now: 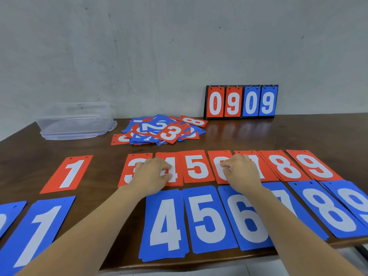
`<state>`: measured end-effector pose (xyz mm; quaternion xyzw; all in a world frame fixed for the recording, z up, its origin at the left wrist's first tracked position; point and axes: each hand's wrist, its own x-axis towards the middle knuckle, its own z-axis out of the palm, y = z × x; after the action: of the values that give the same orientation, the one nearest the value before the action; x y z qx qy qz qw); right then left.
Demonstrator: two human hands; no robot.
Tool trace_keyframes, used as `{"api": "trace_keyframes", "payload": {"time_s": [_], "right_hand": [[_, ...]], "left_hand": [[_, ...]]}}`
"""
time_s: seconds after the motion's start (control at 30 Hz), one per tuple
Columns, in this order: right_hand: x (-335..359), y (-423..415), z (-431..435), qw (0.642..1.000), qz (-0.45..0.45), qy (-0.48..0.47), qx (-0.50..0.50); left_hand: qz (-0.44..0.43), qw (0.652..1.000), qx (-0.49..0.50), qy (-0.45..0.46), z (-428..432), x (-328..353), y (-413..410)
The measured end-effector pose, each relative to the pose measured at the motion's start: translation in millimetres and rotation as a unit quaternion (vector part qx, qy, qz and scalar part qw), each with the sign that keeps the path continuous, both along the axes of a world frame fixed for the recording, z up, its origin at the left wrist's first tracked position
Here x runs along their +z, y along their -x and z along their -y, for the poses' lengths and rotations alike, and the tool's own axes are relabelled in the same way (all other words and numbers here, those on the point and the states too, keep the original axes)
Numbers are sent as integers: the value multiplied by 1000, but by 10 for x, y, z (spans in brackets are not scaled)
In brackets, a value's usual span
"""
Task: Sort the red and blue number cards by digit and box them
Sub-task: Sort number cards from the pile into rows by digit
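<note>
Sorting step: on the dark wooden bench point(298, 136), the left hand point(151, 174) fingers pinch the red plastic 4 card point(174, 158), and the right hand point(241, 172) fingers pinch the red plastic 6 card point(216, 159). Next, I judge, the mixed red and blue card pile point(161, 129) needs sorting.

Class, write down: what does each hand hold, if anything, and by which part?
Cannot be told. The left hand curls its fingers over the red 4 card, the right hand over the red 6 card; both cards lie flat, no pinch plainly visible.

Mid-frame, the left hand point(152, 174) rests curled on the red 4 card point(177, 176), the right hand point(241, 172) on the red 6 card point(216, 166). A loose card pile point(159, 130) lies above.
</note>
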<state>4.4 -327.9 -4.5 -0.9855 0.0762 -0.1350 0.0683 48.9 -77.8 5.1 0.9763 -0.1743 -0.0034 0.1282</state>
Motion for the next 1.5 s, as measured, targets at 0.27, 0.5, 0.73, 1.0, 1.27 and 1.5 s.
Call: {"api": "trace_keyframes", "payload": {"time_s": [0.27, 0.5, 0.73, 1.0, 1.27, 1.5], "right_hand": [[75, 17, -106, 1000, 8, -10, 11], [155, -162, -349, 995, -27, -15, 91], [325, -628, -424, 993, -50, -30, 103], [271, -1355, -464, 991, -78, -13, 106], [191, -2046, -711, 991, -94, 3, 95], [45, -2151, -776, 979, -149, 71, 120]], "left_hand": [[4, 1000, 4, -7, 4, 3, 23], [12, 1000, -1, 0, 8, 27, -21], [50, 997, 21, 52, -49, 265, -433], [51, 997, 48, 33, -5, 187, -1134], [39, 995, 78, -44, -238, 125, -1704], [5, 970, 35, -242, -337, -59, -1705]]}}
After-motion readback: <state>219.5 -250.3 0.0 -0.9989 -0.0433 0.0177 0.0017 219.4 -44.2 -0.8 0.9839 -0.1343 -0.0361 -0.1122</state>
